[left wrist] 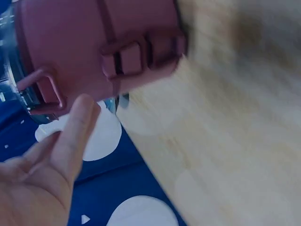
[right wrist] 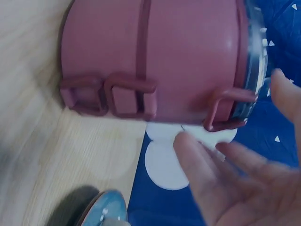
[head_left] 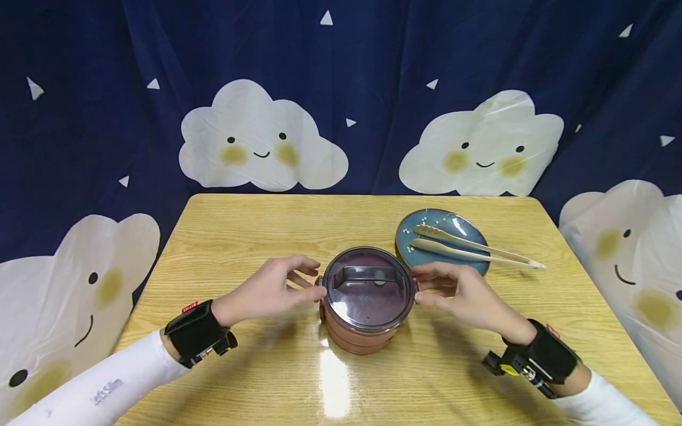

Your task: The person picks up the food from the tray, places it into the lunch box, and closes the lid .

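A reddish-brown stacked lunch box (head_left: 358, 338) with a see-through lid (head_left: 367, 307) and a dark carrying handle (head_left: 373, 274) stands upright at the table's middle. Its side latches show in both wrist views, among them an upper latch (left wrist: 47, 92) on one side and another upper latch (right wrist: 229, 109) opposite. My left hand (head_left: 274, 290) is at the box's left side, fingers spread and slightly bent, fingertips close to the lid's rim. At the opposite side my right hand (head_left: 458, 290) has loosely bent fingers beside the latch. Whether any fingertip touches is hard to tell.
Behind and right of the box, a blue plate (head_left: 404, 235) carries beige tongs (head_left: 463, 251) whose joined end sticks out past its rim. The wooden table (head_left: 266, 225) ends at a dark blue curtain (head_left: 373, 53) with cloud patterns.
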Demonstrator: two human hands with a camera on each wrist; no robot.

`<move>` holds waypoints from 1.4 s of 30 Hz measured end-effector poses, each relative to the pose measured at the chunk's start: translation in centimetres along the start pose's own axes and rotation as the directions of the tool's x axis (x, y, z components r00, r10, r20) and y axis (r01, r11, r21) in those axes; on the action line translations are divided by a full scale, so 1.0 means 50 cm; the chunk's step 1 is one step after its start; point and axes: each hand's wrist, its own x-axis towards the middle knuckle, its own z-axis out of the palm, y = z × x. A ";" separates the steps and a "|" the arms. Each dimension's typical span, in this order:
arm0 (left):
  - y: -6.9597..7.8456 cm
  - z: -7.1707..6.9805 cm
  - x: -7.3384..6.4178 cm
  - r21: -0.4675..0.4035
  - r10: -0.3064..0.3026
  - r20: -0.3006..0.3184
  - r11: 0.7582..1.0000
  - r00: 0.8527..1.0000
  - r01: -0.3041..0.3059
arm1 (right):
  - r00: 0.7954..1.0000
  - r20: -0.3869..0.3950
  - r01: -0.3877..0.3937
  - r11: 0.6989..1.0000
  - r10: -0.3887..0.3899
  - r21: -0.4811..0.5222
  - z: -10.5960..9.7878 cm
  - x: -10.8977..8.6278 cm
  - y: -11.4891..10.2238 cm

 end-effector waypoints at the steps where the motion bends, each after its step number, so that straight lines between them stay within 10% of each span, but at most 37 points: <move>1: 0.000 0.000 0.000 -0.026 -0.031 -0.003 0.999 1.000 0.031 | 0.999 -0.003 -0.036 0.999 0.036 0.026 -0.003 0.001 -0.004; 9: 0.018 0.000 0.007 -0.243 -0.269 0.038 0.932 0.962 0.270 | 0.924 0.115 -0.381 0.897 0.363 0.223 -0.022 0.020 -0.034; 17: 0.036 0.002 0.011 -0.370 -0.353 0.117 0.852 0.928 0.371 | 0.844 0.253 -0.528 0.817 0.474 0.230 -0.013 0.038 -0.048; 42: 0.036 0.004 0.022 -0.374 -0.417 0.121 0.822 0.901 0.430 | 0.839 0.271 -0.539 0.793 0.473 0.284 0.000 0.044 -0.042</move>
